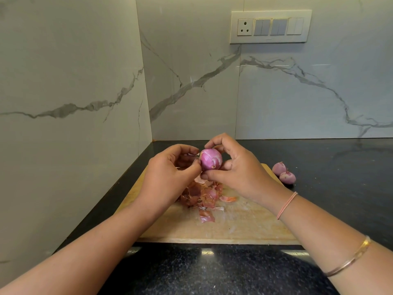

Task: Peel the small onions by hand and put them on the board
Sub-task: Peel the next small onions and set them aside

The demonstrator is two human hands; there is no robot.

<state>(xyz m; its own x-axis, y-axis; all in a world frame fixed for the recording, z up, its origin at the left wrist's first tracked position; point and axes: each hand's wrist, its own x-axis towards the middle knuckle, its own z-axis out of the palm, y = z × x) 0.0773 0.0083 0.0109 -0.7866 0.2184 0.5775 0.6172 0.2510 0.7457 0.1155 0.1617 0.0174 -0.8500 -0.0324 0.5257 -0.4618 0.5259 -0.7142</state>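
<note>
Purple onion (211,159): glossy, round, above wooden board (244,227), clamped by curled fingers of right hand (236,168).
Left hand (168,173): fingertips pinching papery skin at its side.
Peelings (202,194): dry, crinkled, heaped below.

A black speckled desk (340,162) runs into a corner of white, grey-veined marble walls (63,81). High on the back wall sits a cream switch panel (270,26), with a three-pin socket (245,27) at its left end and rocker switches (278,26) beside it.

onion (211,159): pink, partly peeled, above board (234,229) | two onions (287,177): right of board
</note>
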